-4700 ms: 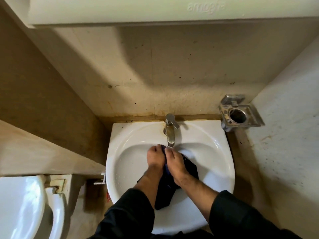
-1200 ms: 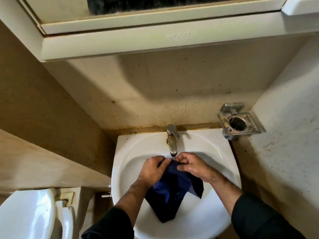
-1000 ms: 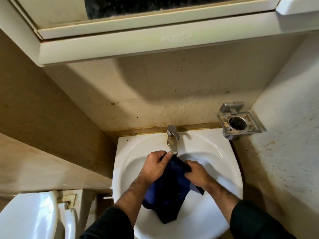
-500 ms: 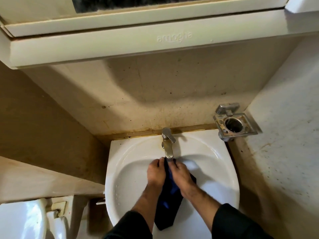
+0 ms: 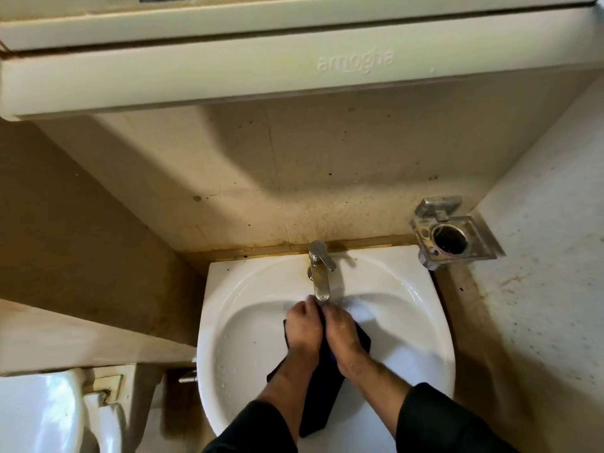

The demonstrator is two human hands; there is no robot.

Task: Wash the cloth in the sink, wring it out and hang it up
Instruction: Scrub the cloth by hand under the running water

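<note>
- The cloth (image 5: 322,397), dark blue, is bunched between both hands inside the white sink (image 5: 235,322), and its loose end trails down the basin toward the front rim.
- The left hand (image 5: 303,328) is curled tight around the cloth's upper part, knuckles up, just under the spout of the metal tap (image 5: 319,273).
- The right hand (image 5: 343,333) is pressed against the left one, fingers closed on the same bunch of cloth.
- Both forearms come out of dark sleeves (image 5: 451,423) at the bottom edge.
- A metal holder (image 5: 452,235) is fixed at the sink's right back corner, well apart from the hands.
- A white toilet (image 5: 42,416) sits at lower left, beside the sink.
</note>
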